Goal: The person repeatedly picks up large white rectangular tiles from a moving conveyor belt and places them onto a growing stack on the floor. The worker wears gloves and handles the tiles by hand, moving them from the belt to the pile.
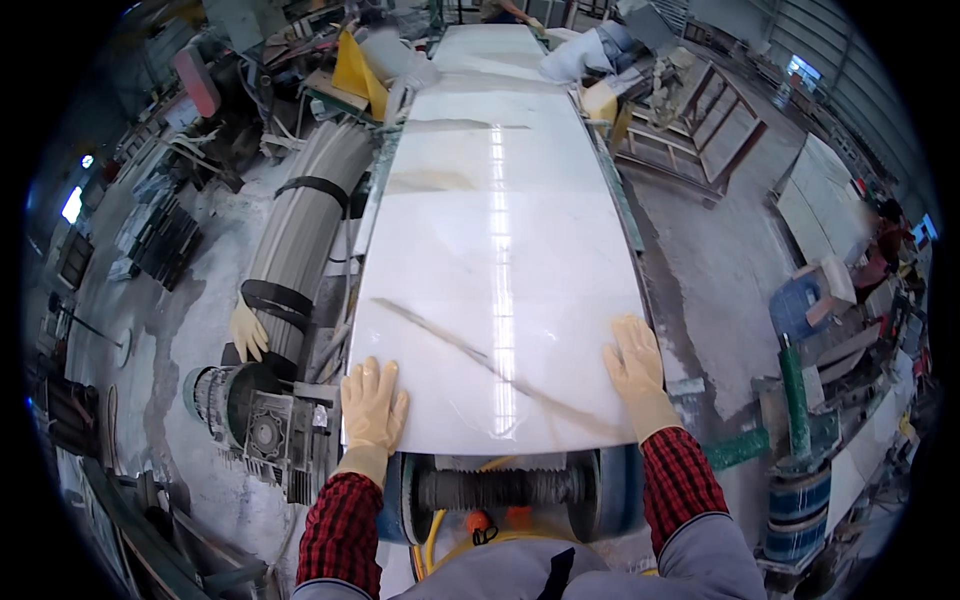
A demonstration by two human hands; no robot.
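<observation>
A long, glossy white marble slab (500, 230) with grey veins stretches away from me on a machine bed. My left hand (372, 405), in a pale rubber glove, lies flat on the slab's near left corner. My right hand (633, 362), gloved the same way, rests flat on the near right edge. Both palms press on the stone and neither holds anything. My sleeves are red plaid. Under the slab's near end sits a dark ribbed roller (500, 488).
A grey motor and gearbox (262, 432) stands at lower left beside a ribbed grey roll (305, 215) with black straps. A loose glove (247, 330) lies by it. Wooden frames (700, 130) and stone slabs (822, 205) stand right. A person (885, 245) sits far right.
</observation>
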